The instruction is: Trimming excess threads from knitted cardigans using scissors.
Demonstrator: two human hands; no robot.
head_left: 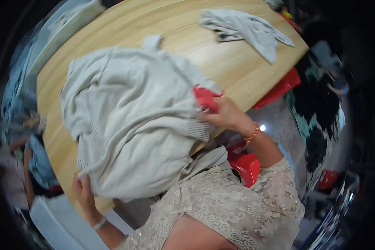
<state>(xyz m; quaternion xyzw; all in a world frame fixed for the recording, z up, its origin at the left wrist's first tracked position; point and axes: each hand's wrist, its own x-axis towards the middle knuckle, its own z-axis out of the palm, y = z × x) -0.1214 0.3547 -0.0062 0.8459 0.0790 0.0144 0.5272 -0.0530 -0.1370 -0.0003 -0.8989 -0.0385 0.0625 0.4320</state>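
A light grey knitted garment [125, 108] with ribbed edges lies spread and wrinkled over the near part of the wooden table, its lower side hanging toward my lap. My left hand [84, 191] pinches the garment's edge at the near left corner. On the right side, my right hand [225, 114] is closed at the ribbed part, with a small bright red thing [206, 99] at its fingers. That red thing has thin, pointed ends; its kind is blurred. Some of the right fingertips are hidden behind it and the cloth.
Another grey knitted piece [248, 29] lies folded at the table's far right. The pale wooden table [187, 50] has a curved look. A red plastic seat [246, 166] is at my right, and a pale bin [62, 221] at lower left. At far left another person [16, 175] handles blue cloth.
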